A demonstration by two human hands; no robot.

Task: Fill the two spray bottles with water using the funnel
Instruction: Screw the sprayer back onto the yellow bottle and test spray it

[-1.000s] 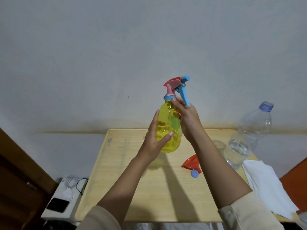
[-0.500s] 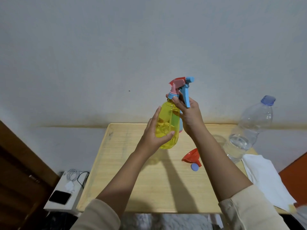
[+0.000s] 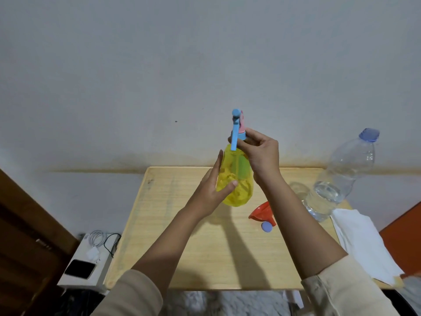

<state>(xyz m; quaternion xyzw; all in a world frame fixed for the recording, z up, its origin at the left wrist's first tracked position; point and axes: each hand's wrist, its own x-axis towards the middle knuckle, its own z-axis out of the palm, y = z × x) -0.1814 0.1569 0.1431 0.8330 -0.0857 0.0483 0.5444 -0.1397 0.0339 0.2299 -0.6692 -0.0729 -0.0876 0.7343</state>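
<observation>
A yellow spray bottle (image 3: 238, 179) with a pink and blue trigger head (image 3: 237, 126) is held up above the wooden table (image 3: 182, 236). My left hand (image 3: 209, 190) cups the bottle's body from the left. My right hand (image 3: 259, 151) pinches the blue collar at the neck, with the trigger pointing toward me. A red funnel (image 3: 262, 213) lies on its side on the table, with a small blue cap (image 3: 266, 226) beside it. A clear water bottle (image 3: 337, 179) with a blue cap stands at the right, partly filled. A second clear container (image 3: 298, 189) is mostly hidden behind my right forearm.
A white cloth (image 3: 362, 242) lies at the table's right edge. A white box (image 3: 86, 263) with a phone, charger and cables sits low at the left. A wall runs right behind the table. A dark wooden panel (image 3: 27, 236) stands at far left.
The spray head has turned round, its trigger now facing me instead of pointing right. My right hand has shifted from behind the trigger to gripping the neck collar.
</observation>
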